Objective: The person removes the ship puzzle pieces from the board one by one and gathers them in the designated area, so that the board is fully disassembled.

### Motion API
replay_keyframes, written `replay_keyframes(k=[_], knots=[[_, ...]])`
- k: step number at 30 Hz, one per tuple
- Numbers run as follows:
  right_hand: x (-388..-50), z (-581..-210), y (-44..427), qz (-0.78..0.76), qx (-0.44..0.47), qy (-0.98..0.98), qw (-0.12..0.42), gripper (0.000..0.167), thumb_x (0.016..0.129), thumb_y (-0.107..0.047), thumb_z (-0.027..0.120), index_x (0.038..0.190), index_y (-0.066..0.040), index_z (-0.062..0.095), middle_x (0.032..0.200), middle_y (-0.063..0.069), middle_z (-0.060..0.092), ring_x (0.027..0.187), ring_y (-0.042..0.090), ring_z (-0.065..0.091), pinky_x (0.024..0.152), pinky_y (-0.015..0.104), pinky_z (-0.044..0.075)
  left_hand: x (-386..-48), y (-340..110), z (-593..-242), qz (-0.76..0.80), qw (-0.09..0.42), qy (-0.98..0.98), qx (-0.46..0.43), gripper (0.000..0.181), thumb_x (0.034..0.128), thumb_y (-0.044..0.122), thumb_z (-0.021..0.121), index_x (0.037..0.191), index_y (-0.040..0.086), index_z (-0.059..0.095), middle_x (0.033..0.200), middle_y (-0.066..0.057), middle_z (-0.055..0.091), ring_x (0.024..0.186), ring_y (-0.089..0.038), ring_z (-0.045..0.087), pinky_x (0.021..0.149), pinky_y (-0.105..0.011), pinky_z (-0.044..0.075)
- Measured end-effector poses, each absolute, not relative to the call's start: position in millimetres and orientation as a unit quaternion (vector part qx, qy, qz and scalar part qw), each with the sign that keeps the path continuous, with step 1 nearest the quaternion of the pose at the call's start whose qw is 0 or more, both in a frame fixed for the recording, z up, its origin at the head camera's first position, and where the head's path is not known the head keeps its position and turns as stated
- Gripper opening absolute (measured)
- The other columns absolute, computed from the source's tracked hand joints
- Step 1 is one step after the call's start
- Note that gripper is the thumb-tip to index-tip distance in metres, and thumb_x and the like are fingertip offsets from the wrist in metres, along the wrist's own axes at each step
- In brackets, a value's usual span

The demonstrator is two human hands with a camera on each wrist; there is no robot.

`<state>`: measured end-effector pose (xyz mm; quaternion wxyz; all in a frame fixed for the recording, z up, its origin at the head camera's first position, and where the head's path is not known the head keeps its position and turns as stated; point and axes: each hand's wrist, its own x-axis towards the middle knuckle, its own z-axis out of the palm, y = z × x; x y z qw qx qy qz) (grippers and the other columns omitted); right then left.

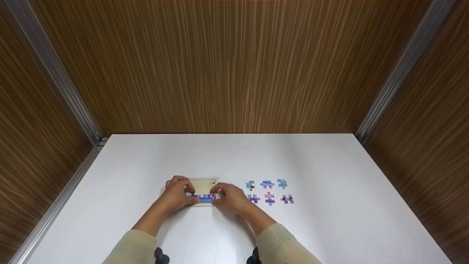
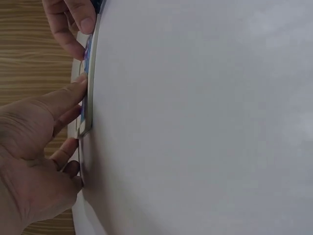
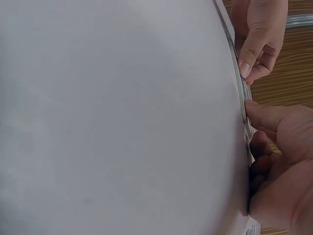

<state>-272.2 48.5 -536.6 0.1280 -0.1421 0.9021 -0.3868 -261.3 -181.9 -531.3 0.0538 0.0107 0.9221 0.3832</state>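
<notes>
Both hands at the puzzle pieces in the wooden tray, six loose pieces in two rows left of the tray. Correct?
Wrong side: the head view shows the six loose pieces to the right of the wooden tray. The rest holds: two rows, with left hand and right hand at the puzzle pieces in the tray.

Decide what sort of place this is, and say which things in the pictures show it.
Probably a small enclosed work booth: a white tabletop stands boxed in by wood-grain panels, with metal strips running along the corners.
</notes>
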Motion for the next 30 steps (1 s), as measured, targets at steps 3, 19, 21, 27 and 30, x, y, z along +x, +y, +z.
replay_keyframes(k=[3, 19, 21, 27, 30], knots=[[-272.7, -536.9, 48.9, -0.391, -0.138, 0.901, 0.131, 0.03, 0.095, -0.016, 0.084, 0.122, -0.024, 0.076, 0.096, -0.001, 0.063, 0.09, 0.018, 0.057, 0.085, 0.04, 0.048, -262.0, -179.7, -529.1, 0.38, 0.059, 0.923, 0.006, 0.027, 0.0832, 0.019, 0.095, 0.093, 0.011, 0.071, 0.154, -0.022, 0.051, 0.149, -0.048, 0.038, 0.124, -0.066, 0.037], [-273.7, -537.7, 47.6, -0.415, -0.113, 0.891, 0.144, 0.031, 0.093, -0.013, 0.084, 0.12, -0.026, 0.075, 0.095, -0.001, 0.061, 0.092, 0.019, 0.056, 0.085, 0.039, 0.044, -263.5, -177.3, -526.6, 0.384, 0.063, 0.921, -0.005, 0.028, 0.0822, 0.018, 0.095, 0.092, 0.01, 0.071, 0.155, -0.022, 0.05, 0.15, -0.048, 0.038, 0.126, -0.065, 0.035], [-274.1, -537.2, 47.8, -0.418, -0.115, 0.89, 0.142, 0.031, 0.092, -0.012, 0.085, 0.119, -0.025, 0.076, 0.092, -0.002, 0.058, 0.088, 0.018, 0.054, 0.083, 0.037, 0.042, -263.8, -177.3, -526.1, 0.384, 0.063, 0.921, -0.004, 0.028, 0.0821, 0.017, 0.095, 0.092, 0.01, 0.07, 0.155, -0.023, 0.05, 0.15, -0.048, 0.038, 0.126, -0.066, 0.035], [-273.3, -535.3, 48.8, -0.436, -0.125, 0.88, 0.144, 0.033, 0.09, -0.007, 0.085, 0.119, -0.019, 0.075, 0.081, -0.006, 0.053, 0.074, 0.014, 0.048, 0.068, 0.029, 0.038, -263.1, -177.4, -524.1, 0.382, 0.071, 0.922, -0.003, 0.028, 0.0831, 0.019, 0.095, 0.093, 0.01, 0.07, 0.156, -0.022, 0.049, 0.149, -0.047, 0.037, 0.125, -0.063, 0.036], [-272.6, -535.2, 49.0, -0.446, -0.13, 0.873, 0.15, 0.034, 0.09, -0.004, 0.084, 0.119, -0.018, 0.074, 0.08, -0.006, 0.054, 0.073, 0.013, 0.049, 0.066, 0.028, 0.039, -262.2, -179.0, -525.0, 0.381, 0.071, 0.922, 0.0, 0.028, 0.0839, 0.02, 0.094, 0.094, 0.01, 0.071, 0.157, -0.023, 0.048, 0.148, -0.047, 0.038, 0.124, -0.064, 0.037]])
